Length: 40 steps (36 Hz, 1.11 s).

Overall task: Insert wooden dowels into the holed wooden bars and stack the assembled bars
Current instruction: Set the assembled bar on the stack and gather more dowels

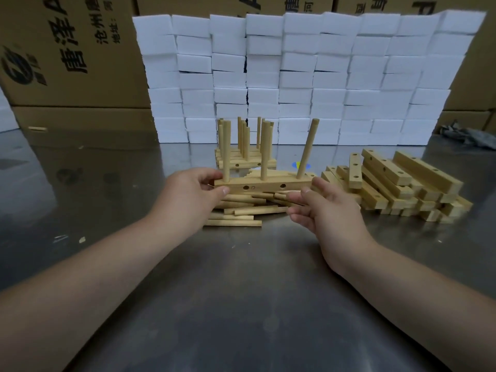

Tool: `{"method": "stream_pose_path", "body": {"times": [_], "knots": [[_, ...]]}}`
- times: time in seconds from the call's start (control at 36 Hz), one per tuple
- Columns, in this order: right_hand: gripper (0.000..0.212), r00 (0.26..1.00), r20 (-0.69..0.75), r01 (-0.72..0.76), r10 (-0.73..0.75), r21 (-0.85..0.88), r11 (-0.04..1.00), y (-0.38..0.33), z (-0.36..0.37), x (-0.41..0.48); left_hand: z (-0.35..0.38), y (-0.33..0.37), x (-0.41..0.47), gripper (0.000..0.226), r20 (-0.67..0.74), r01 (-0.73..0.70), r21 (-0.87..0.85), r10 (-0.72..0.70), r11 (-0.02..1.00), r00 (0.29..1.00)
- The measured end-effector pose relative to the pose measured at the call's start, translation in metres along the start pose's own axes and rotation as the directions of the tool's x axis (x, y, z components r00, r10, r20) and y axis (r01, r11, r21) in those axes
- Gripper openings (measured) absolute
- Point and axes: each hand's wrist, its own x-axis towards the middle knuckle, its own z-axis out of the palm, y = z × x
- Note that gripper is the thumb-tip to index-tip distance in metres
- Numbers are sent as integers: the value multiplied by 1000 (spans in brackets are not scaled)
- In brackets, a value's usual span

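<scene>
A holed wooden bar [268, 184] is held level above a loose heap of dowels [243, 210]. Three dowels stand in it; the right dowel [307, 149] leans to the right. My left hand [192, 193] grips the bar's left end with thumb and fingers. Just off the bar's right end, my right hand [319, 208] has its fingers spread and holds nothing. Behind the bar stands the stack of assembled bars [245, 151] with upright dowels. A pile of empty holed bars [397, 186] lies to the right.
A wall of white foam blocks [308, 76] runs across the back of the steel table [241, 291]. Cardboard boxes [67, 55] stand behind and to the left. A stray dowel [37, 128] lies far left, grey cloth [467, 136] far right.
</scene>
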Motion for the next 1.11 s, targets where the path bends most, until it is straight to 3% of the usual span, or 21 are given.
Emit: {"method": "stream_pose_path", "body": {"times": [0.33, 0.44, 0.64, 0.83, 1.11], "knots": [[30, 999, 36, -21, 21, 6, 1000, 5, -1, 4, 12, -22, 112, 32, -25, 87, 34, -86, 996, 996], [19, 998, 66, -13, 13, -6, 1000, 8, -4, 7, 29, -42, 130, 31, -4, 106, 117, -106, 987, 994], [16, 996, 94, -3, 5, -15, 1000, 10, -5, 9, 56, -59, 141, 33, 84, 51, 261, -75, 964, 994], [13, 992, 124, 2, 2, -31, 1000, 10, -4, 7, 59, -53, 157, 15, 210, -29, 510, -92, 860, 973], [13, 990, 140, 3, 9, -82, 997, 9, -3, 5, 67, -46, 157, 15, 190, -13, 552, -111, 834, 975]]}}
